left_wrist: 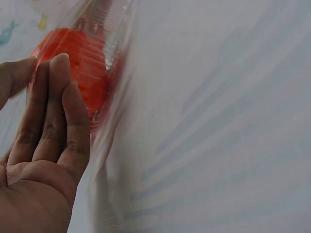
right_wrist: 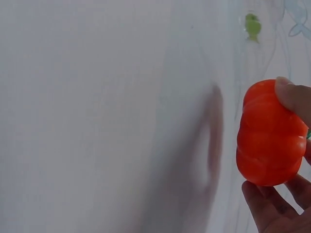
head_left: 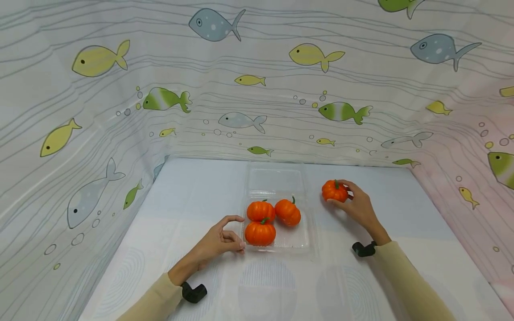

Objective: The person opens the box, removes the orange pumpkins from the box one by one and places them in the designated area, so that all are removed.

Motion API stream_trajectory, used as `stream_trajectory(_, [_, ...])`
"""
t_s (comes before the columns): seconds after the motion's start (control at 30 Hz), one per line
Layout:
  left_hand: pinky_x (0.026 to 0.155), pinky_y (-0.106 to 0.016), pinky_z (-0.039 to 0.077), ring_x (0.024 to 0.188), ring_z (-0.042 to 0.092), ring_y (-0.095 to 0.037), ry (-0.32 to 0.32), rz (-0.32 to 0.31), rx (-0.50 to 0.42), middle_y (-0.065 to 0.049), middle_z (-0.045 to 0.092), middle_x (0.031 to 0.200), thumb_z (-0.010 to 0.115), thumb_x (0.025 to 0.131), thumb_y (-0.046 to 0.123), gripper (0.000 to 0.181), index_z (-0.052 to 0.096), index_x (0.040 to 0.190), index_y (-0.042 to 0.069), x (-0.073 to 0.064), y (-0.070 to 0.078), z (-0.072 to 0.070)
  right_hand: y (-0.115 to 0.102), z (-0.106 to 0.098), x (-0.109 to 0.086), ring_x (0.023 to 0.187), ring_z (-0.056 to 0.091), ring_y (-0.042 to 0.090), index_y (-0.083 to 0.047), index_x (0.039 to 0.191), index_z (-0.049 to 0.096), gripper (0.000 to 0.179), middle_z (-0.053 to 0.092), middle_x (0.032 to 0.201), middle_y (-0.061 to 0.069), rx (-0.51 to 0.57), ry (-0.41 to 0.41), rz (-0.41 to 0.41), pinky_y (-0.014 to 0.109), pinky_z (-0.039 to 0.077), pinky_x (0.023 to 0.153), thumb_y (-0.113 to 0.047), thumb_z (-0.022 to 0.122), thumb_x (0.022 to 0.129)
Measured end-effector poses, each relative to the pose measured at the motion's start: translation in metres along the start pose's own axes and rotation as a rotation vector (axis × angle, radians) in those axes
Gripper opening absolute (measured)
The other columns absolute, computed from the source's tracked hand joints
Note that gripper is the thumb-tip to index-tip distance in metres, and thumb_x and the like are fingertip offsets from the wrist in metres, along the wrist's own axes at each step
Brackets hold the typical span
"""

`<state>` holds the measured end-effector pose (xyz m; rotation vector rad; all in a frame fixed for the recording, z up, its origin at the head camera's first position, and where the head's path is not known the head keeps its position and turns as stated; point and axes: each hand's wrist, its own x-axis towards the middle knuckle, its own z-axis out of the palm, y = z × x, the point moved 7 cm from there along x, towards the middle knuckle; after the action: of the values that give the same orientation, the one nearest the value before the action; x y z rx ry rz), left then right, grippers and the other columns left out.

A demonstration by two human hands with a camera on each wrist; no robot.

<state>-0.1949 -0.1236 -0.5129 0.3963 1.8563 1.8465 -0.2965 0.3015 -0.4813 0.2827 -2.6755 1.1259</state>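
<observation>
Beyond the right side of the clear plastic container (head_left: 295, 238), my right hand (head_left: 357, 206) holds a small orange pumpkin (head_left: 333, 191) with a green stem. In the right wrist view the thumb lies on one side of this pumpkin (right_wrist: 271, 136) and fingers on the other; it is raised off the table. Three more orange pumpkins sit in the container: one front left (head_left: 260, 234), one behind it (head_left: 259, 210), one tilted to the right (head_left: 288, 213). My left hand (head_left: 220, 238) rests at the container's left wall, its fingers fairly straight against the plastic in the left wrist view.
The container's clear lid (head_left: 276, 178) lies folded back behind it. A pale patterned cloth covers the table (head_left: 192, 191). Fish-printed curtains (head_left: 281, 98) stand at the back and both sides. A black wrist device (head_left: 194, 293) is on each forearm.
</observation>
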Motion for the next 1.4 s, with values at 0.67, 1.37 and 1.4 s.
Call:
stream_trajectory(0.67, [0.089,-0.042,0.059,0.089,0.073,-0.038,0.002,0.003,0.006,-0.017,0.073,0.092,0.080,0.091,0.011,0.076,0.036,0.153,0.011,-0.001,0.000,0.000,0.023,-0.001,0.008,0.129,0.048,0.045,-0.009,0.149,0.047,0.080,0.048,0.148,0.026,-0.033,-0.050,0.136,0.063,0.046,0.104,-0.041,0.085,0.086])
stream_trajectory(1.37, [0.088,-0.041,0.059,0.089,0.073,-0.039,-0.002,0.016,0.014,-0.018,0.073,0.093,0.079,0.092,0.010,0.075,0.034,0.153,0.010,0.000,-0.003,0.001,0.023,0.001,0.010,0.139,0.037,0.050,-0.005,0.154,0.039,0.086,0.037,0.156,0.030,-0.064,-0.090,0.185,0.071,0.035,0.109,-0.042,0.082,0.089])
stream_trajectory(1.4, [0.087,-0.041,0.059,0.089,0.073,-0.039,-0.002,0.013,0.014,-0.018,0.073,0.093,0.079,0.092,0.010,0.075,0.034,0.153,0.010,0.000,-0.003,0.001,0.021,-0.001,0.010,0.141,0.035,0.051,-0.005,0.154,0.040,0.085,0.037,0.156,0.030,-0.066,-0.076,0.180,0.072,0.033,0.109,-0.041,0.081,0.090])
